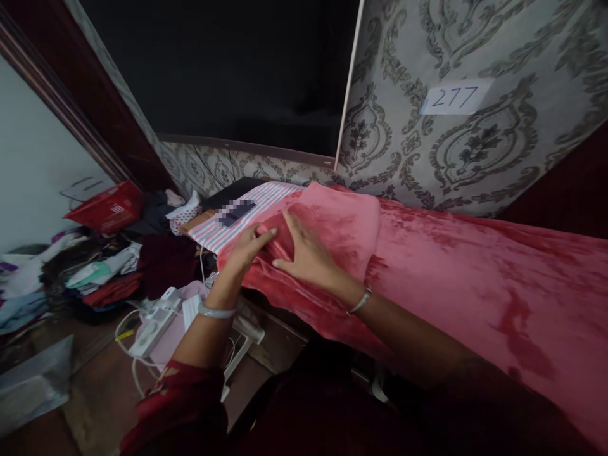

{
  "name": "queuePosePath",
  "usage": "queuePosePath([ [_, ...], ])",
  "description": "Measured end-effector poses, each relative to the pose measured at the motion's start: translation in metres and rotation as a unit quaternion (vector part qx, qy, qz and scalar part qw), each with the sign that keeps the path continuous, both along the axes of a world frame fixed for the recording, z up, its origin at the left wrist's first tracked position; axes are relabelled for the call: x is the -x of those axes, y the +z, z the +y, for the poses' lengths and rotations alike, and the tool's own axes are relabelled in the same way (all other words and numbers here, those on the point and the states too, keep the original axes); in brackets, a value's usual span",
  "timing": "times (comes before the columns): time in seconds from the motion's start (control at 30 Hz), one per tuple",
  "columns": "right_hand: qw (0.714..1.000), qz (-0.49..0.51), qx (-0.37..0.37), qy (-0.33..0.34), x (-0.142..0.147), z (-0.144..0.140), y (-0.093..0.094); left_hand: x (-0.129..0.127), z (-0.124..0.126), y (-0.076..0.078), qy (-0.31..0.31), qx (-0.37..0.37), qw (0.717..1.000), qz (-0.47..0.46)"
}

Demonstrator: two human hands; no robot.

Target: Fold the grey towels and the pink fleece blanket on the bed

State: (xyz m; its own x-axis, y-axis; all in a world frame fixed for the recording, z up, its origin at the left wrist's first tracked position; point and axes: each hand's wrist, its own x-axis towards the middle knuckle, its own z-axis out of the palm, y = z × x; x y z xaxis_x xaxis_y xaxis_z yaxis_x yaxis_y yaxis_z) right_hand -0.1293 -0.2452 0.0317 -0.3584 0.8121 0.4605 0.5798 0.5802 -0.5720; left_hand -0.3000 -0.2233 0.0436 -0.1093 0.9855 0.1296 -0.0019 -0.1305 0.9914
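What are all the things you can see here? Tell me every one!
Blanket: one, pink-red, spread over the surface by the wall.
Striped cloth: one, pink and white, beyond the blanket's end.
Paper label: one, white, marked 277, on the patterned wall.
Dark screen: one, black, on the wall.
Basket: one, red, far left.
Clothes pile: many, mixed colours, on the floor at left.
Power strip: one, white, on the floor.
Left hand: on the blanket's folded edge.
Right hand: flat on the blanket.
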Motion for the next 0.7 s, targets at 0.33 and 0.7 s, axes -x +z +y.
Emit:
queuePosePath([
  [0.33,0.956,0.285,-0.001,-0.073,-0.035,0.075,0.003,-0.01,-0.027,-0.008,-0.016,-0.1,0.99,0.096],
  [0.7,0.963,0.253,-0.078,-0.043,-0.085,0.074,0.032,-0.086,-0.064,-0.075,-0.288,-0.244,0.835,0.401],
])
